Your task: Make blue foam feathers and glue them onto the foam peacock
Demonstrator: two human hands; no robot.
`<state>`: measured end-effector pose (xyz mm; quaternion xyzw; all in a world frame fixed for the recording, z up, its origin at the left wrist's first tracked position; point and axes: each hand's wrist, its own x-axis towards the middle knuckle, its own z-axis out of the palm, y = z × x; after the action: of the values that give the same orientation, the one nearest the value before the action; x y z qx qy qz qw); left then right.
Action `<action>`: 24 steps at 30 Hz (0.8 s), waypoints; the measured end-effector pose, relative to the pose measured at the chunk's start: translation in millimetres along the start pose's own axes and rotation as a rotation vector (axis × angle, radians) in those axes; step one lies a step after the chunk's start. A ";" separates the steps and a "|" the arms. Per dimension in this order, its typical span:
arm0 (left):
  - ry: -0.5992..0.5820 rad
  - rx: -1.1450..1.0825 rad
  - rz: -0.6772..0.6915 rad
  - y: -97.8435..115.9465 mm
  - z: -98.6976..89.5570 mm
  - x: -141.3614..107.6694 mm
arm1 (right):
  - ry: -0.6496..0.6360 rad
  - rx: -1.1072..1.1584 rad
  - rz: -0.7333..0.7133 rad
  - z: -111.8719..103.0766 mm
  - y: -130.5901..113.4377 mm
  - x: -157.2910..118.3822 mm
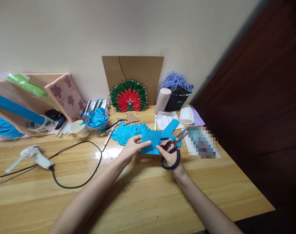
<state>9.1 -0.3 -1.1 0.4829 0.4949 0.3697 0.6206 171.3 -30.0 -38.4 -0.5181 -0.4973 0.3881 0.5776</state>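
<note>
Left hand (132,148) pinches the left side of a blue sheet (150,142), thumb across its face; right hand (171,156) pinches the sheet's lower right edge while also carrying black-handled scissors (174,144), blades directed up and right. Sheet is held above the front part of the wooden table (143,195), just beside the blue petal piece (128,132). White glue gun (37,156) lies well to the left, its black cord looping toward the middle.
</note>
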 end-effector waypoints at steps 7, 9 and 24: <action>-0.058 -0.114 -0.062 -7.4 24.6 -12.1 | 0.012 -0.019 0.004 -0.2 -4.6 -1.9; -0.003 -0.062 -0.038 -5.2 23.3 -10.9 | -0.055 0.035 0.089 0.2 -6.8 -3.1; 0.270 0.168 0.128 -3.7 4.7 -1.5 | -0.656 0.224 0.398 10.2 -2.2 -33.5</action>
<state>13.2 -3.8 -4.0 0.5094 0.5713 0.4274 0.4810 154.3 -60.5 -42.3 -0.3864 -0.4999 0.6892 0.3546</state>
